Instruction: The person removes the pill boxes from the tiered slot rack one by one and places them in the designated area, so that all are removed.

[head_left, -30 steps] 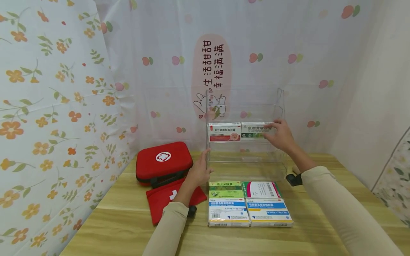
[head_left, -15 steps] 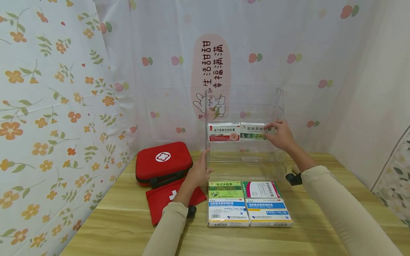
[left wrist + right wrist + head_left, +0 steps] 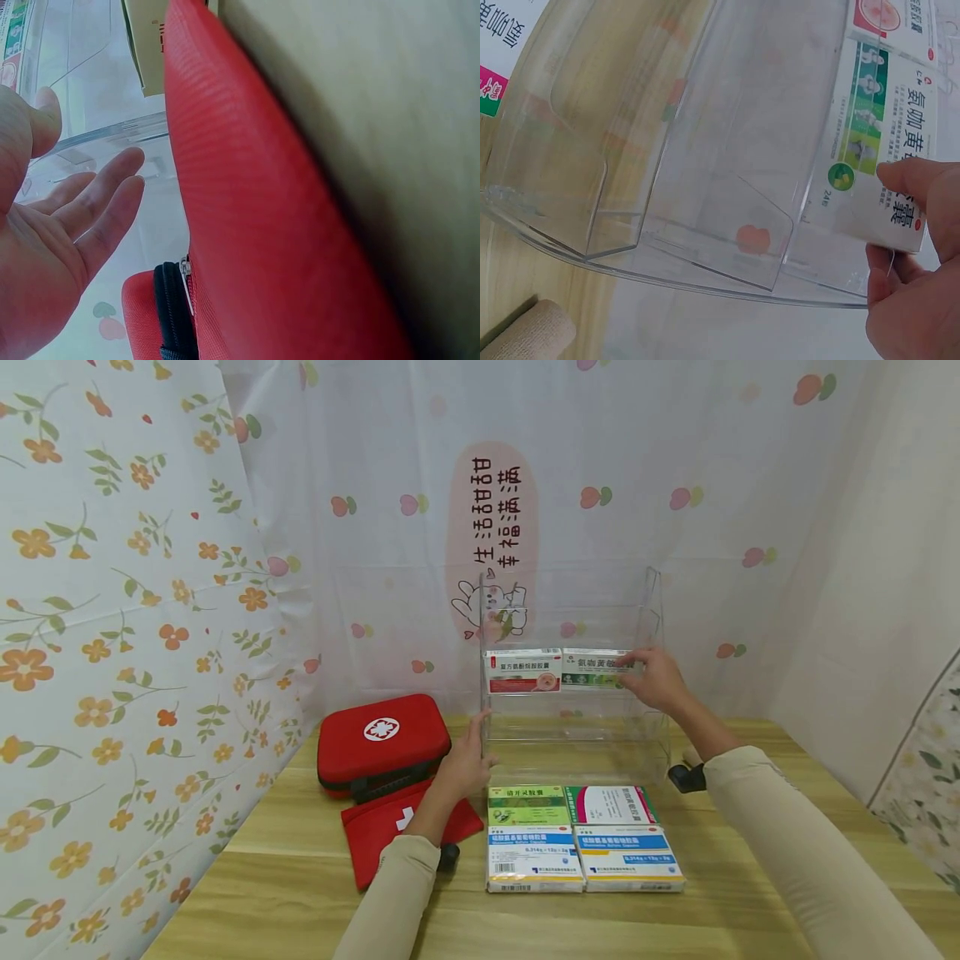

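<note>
A clear stepped display rack [image 3: 573, 741] stands on the table. On one of its upper tiers, a white-and-red medicine box [image 3: 523, 671] sits beside a white-and-green medicine box [image 3: 587, 670]. My right hand [image 3: 657, 680] pinches the right end of the white-and-green box; in the right wrist view the thumb lies on its printed front [image 3: 870, 135] and the other fingers are at its end and partly hidden. My left hand [image 3: 463, 766] is at the rack's left side, fingers extended and thumb apart. In the left wrist view that hand [image 3: 45, 247] holds nothing.
In front of the rack lie a green box [image 3: 528, 806], a white-and-pink box [image 3: 618, 806] and two blue-and-white boxes [image 3: 535, 860]. A red first-aid case [image 3: 384, 739] and a flat red pouch [image 3: 371, 839] are at left. A beige rolled item [image 3: 532, 330] lies right of the rack.
Almost nothing moves. The view shifts very slightly, while both hands stay where they are and the right hand keeps its hold on the white-and-green medicine box.
</note>
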`<act>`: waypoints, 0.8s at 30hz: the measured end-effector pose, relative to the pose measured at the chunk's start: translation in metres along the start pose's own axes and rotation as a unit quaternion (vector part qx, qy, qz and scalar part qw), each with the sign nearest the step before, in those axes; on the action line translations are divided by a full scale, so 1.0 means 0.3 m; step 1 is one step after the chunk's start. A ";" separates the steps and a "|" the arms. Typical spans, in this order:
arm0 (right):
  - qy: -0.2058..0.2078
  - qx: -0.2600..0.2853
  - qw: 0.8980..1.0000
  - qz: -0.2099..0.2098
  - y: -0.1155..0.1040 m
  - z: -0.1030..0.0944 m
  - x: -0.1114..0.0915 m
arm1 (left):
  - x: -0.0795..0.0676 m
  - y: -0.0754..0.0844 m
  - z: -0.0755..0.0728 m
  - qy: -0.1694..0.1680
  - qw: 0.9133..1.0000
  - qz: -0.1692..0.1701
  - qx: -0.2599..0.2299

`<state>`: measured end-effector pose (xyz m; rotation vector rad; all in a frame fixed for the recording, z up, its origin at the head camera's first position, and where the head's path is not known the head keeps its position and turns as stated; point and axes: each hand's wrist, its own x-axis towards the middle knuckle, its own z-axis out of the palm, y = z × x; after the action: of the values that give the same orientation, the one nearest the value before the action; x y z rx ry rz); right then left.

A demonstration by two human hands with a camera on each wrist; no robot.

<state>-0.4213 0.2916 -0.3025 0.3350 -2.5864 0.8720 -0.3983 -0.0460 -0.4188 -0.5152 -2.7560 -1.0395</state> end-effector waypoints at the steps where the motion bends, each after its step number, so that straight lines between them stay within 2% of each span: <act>1: 0.004 0.001 1.000 -0.004 -0.001 -0.001 0.000 | 0.000 0.000 0.000 -0.001 1.000 0.000 -0.001; 11: 0.080 0.011 0.996 -0.031 0.003 -0.007 0.009 | 0.002 -0.008 0.010 0.000 1.000 0.000 0.009; 16: 0.130 0.030 0.990 -0.048 -0.001 -0.011 0.017 | 0.001 -0.008 0.011 -0.001 1.000 -0.006 0.009; 24: 0.186 0.048 0.979 -0.072 -0.030 -0.025 0.020 | 0.006 -0.011 0.008 -0.001 1.000 -0.005 0.016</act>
<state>-0.4216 0.2887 -0.2898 0.3440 -2.1549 0.9127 -0.4012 -0.0463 -0.4221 -0.5004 -2.7750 -0.9965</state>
